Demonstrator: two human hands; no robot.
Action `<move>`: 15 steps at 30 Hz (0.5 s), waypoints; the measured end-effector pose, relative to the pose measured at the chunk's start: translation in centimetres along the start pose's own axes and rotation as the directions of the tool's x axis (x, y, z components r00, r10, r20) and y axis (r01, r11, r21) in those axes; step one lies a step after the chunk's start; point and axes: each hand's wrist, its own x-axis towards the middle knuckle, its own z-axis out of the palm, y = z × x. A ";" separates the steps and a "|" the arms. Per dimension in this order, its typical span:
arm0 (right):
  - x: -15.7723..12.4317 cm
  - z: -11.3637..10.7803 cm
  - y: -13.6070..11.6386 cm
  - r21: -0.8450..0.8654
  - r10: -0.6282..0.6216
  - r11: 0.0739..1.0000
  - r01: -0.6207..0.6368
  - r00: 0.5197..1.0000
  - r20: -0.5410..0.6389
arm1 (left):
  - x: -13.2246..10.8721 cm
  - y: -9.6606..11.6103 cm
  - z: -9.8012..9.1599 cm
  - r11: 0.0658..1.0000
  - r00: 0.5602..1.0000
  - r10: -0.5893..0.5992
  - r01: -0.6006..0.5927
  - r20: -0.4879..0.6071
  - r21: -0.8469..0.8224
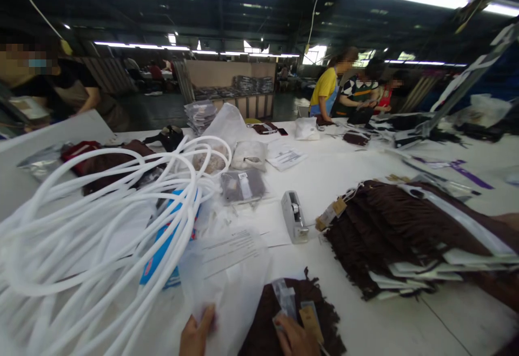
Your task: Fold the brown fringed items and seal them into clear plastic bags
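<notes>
At the bottom edge my left hand [197,334] pinches the edge of a clear plastic bag [231,280] that lies over printed paper. Only its thumb and part of the palm show. My right hand [295,337] rests on a folded dark brown fringed garment [284,318], its fingers closed on a small clear packet and a brown cardboard hang tag [310,318] attached to the garment. Both hands are cut off by the frame.
A big tangle of white plastic tubing [101,226] fills the left. A tape dispenser [294,216] stands mid-table. A stack of brown fringed garments [405,232] lies right. Small packets and papers [243,183] sit behind. Other people work at the far side [326,91] and the left [60,86].
</notes>
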 end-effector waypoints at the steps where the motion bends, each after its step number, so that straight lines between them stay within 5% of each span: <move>1: 0.1 0.0 -0.2 -0.020 0.007 1.000 -0.006 1.000 0.012 | -0.3 0.0 0.6 0.997 1.000 -0.019 0.019 0.002 -0.070; 5: 0.5 0.0 -0.4 -0.080 0.095 0.993 -0.091 0.995 0.037 | -1.2 -0.3 2.1 0.978 0.997 -0.070 0.066 -0.016 -0.196; 10: 0.9 -0.5 -1.0 -0.111 0.176 0.980 -0.163 0.977 0.116 | -1.3 -0.5 1.2 0.997 0.999 -0.036 0.035 -0.018 -0.069; 15: 2.6 -2.5 -3.4 -0.166 0.327 0.941 -0.295 0.921 0.212 | -2.9 0.6 1.9 0.997 0.992 0.040 -0.033 0.117 -0.063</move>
